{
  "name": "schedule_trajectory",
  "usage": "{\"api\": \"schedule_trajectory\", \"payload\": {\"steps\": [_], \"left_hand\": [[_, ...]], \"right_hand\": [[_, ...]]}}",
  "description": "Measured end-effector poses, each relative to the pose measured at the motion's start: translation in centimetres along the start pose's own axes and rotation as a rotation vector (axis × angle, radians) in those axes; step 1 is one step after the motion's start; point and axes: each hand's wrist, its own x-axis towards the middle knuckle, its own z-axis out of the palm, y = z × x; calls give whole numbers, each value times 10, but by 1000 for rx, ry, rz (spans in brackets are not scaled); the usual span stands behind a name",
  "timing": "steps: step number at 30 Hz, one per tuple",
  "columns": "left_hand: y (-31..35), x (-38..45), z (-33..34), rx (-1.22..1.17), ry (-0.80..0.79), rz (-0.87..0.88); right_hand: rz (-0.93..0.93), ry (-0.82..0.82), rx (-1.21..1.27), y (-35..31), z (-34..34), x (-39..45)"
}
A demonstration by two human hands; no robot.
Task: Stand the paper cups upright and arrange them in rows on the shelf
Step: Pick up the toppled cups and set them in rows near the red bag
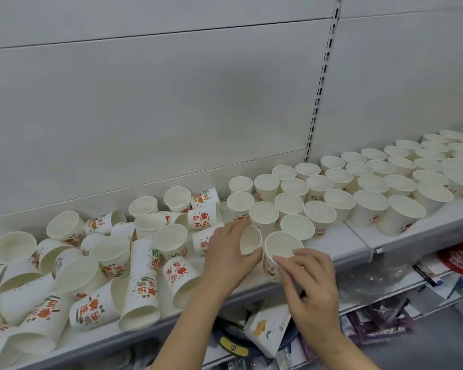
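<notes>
I judge I'm mid-sort: upright rows fill the right of the grey metal shelf, a toppled pile waits left. My left hand curls round a tilted white paper cup; my right hand pinches the rim of an upright printed cup. Next: seat both against the front row.

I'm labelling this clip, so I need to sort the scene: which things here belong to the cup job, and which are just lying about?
Job:
- jumbled cups
- upright rows
- left hand gripping a tilted cup
- right hand holding an upright cup
- shelf

Lying about:
- white carton
- packets on the lower shelf
</notes>
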Motion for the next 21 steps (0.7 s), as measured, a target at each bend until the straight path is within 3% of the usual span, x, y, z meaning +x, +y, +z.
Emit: {"api": "schedule_trajectory", "payload": {"steps": [9, 12, 16, 21], "left_hand": [[6, 3, 34, -36, -37, 20], [5, -5, 28, 22, -40, 29], [-11, -36, 13, 68, 150, 70], [-32, -65, -1, 389, 341, 138]], "right_hand": [[86, 208, -258, 76, -53, 23], [124, 201, -321, 112, -51, 30], [104, 81, -294, 140, -47, 32], [86, 31, -231, 146, -47, 30]]}}
